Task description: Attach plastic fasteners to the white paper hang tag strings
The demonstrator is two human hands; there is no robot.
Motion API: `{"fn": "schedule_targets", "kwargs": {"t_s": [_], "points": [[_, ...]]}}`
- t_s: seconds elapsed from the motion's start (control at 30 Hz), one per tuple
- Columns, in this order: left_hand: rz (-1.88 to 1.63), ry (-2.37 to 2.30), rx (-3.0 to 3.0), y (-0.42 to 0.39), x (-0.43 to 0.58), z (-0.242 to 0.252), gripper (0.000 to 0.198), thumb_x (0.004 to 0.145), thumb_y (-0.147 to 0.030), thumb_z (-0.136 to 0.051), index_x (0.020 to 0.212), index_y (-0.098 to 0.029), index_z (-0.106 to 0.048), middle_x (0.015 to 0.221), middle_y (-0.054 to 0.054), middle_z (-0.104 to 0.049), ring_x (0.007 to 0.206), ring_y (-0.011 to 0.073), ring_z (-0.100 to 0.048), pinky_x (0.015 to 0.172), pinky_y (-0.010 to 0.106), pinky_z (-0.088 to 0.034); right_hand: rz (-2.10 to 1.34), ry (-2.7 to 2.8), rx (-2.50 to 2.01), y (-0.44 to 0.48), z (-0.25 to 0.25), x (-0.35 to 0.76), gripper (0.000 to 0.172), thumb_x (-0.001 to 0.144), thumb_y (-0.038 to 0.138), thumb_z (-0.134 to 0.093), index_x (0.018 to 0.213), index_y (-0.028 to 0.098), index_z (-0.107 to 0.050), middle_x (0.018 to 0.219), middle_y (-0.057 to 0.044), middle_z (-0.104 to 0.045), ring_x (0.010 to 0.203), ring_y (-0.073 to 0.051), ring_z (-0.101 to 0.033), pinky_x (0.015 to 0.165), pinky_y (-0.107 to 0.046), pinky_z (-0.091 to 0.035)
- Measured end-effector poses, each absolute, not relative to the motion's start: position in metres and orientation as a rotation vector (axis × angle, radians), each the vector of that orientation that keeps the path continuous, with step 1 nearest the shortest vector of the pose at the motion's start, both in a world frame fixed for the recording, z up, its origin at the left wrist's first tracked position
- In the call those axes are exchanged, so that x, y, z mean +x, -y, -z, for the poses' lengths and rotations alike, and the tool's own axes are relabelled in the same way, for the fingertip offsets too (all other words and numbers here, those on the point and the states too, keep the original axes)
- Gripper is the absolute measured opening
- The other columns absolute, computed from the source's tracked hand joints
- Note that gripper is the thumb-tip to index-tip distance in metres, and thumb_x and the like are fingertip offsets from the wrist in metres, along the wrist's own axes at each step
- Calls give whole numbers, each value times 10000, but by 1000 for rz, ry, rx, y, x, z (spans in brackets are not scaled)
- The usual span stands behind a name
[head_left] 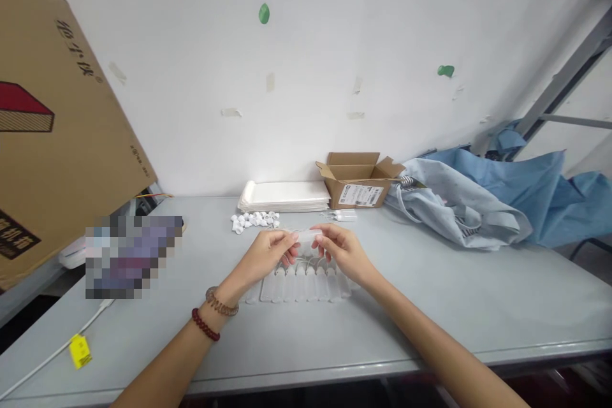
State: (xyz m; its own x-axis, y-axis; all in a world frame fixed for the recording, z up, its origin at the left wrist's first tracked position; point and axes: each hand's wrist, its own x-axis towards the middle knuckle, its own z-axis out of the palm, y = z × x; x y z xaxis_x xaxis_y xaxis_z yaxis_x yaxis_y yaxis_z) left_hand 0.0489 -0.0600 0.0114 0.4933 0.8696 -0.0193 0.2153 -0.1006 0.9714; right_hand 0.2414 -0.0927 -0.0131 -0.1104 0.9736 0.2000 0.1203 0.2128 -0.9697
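Between my two hands is a small translucent white tube [308,236], held level above the table. My left hand [275,247] pinches its left end, and my right hand [340,250] pinches the right end. Below them a row of several similar translucent tubes [306,285] lies side by side, with thin pale loops at their upper ends. Behind my left hand sits a heap of small white caps [253,221]. A few more clear tubes [344,215] lie past my right hand.
A stack of white envelopes [287,194] and an open cardboard box [358,185] stand by the wall. Grey-blue cloth [459,204] is piled at the right. At left are a large carton [62,108], a blurred-out flat object [138,258] and a white cable [52,354] with a yellow tag.
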Motion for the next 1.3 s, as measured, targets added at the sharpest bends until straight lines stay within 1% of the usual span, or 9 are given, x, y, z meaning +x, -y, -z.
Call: {"fn": "schedule_targets", "kwargs": {"t_s": [0.1,0.2,0.4,0.57,0.77,0.9,1.1,1.2,1.3], "points": [[-734,-961,1659,60,49,-11,388,832,-470,-546,698,-114,-622,632,42,-618,550,135,-578,561,269,-478,-1025,1497,-1128,95,13,240,302,851,435,-515,936,156,-595,724,-29,-618,561,-123,-521,520,-252,-408],[-789,-957,1761,62,48,-11,333,836,-417,-555,695,-124,-626,647,36,-616,618,145,-583,614,264,-479,-933,1545,-1185,97,12,240,277,863,423,-499,857,163,-592,687,-17,-597,561,-122,-515,529,-245,-390],[-894,-962,1906,65,48,-5,170,812,-293,-585,900,-161,-647,873,50,-672,775,178,-627,745,292,-505,-872,1585,-1227,98,11,240,356,893,426,-442,649,177,-512,572,11,-497,515,-111,-439,509,-238,-327],[-922,-937,1931,66,49,-7,201,831,-324,-574,940,-172,-647,954,67,-677,852,195,-632,777,295,-501,-892,1530,-1238,96,14,239,372,897,448,-436,656,178,-521,553,18,-468,507,-113,-418,506,-238,-317],[-803,-949,1825,67,51,-10,403,906,-455,-423,729,-144,-608,695,41,-636,625,147,-594,629,262,-481,-908,1494,-1177,95,16,238,338,901,461,-432,752,179,-545,617,8,-508,538,-121,-449,532,-245,-352],[-794,-969,1856,68,51,-10,399,900,-453,-444,669,-154,-572,625,19,-594,590,136,-572,610,254,-462,-881,1526,-1203,97,13,238,342,903,451,-433,707,182,-514,577,19,-474,517,-116,-426,516,-245,-333],[-877,-921,1765,69,52,-8,252,856,-400,-537,921,-158,-563,703,18,-633,642,156,-623,639,286,-503,-787,1558,-1305,100,15,234,422,915,467,-407,600,190,-455,529,24,-434,500,-114,-396,515,-250,-308],[-896,-951,1679,68,54,-7,282,832,-407,-571,944,-148,-557,719,33,-648,669,165,-634,645,296,-515,-798,1512,-1301,99,17,232,436,917,484,-394,595,194,-442,526,21,-428,502,-118,-400,516,-252,-315],[-877,-943,1621,67,54,-9,307,832,-431,-567,926,-139,-581,739,39,-642,687,164,-631,644,297,-523,-847,1471,-1247,98,16,232,382,905,496,-415,703,187,-514,563,19,-445,505,-120,-406,498,-247,-326]]}}
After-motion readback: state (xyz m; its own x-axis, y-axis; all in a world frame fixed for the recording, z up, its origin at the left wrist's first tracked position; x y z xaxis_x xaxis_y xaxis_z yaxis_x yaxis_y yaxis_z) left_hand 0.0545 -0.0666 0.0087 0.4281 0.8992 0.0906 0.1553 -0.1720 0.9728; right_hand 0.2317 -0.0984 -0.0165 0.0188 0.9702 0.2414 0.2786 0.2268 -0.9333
